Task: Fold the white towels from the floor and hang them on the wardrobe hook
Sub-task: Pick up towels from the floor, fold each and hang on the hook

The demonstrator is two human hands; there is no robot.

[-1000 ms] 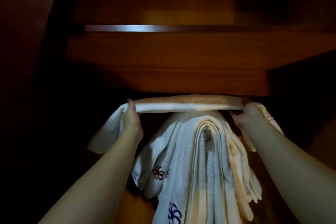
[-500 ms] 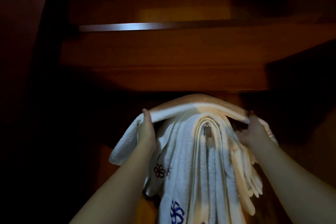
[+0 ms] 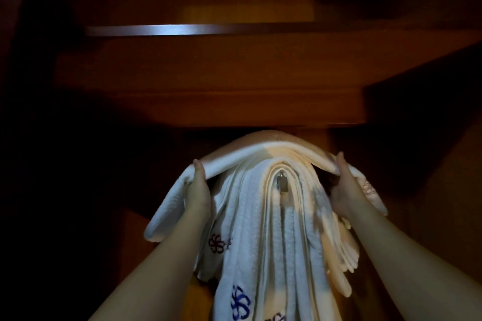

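A folded white towel (image 3: 268,150) arches over the top of several white towels (image 3: 263,237) that hang from a small metal hook (image 3: 282,183) on the wardrobe. My left hand (image 3: 198,187) grips the folded towel's left side, whose end droops down past my wrist. My right hand (image 3: 345,185) grips its right side, thumb on top. Some hanging towels carry blue and dark red flower embroidery. The hook's tip shows between the hanging folds.
A dark wooden wardrobe shelf (image 3: 234,73) juts out just above the towels, with a metal rail (image 3: 161,30) higher up. The wardrobe's wooden wall (image 3: 161,232) lies behind the towels. The left and right sides are in deep shadow.
Both hands have lowered the folded towel and drawn closer together. The towel went from a flat stretched band to an arch draped over the hanging towels.
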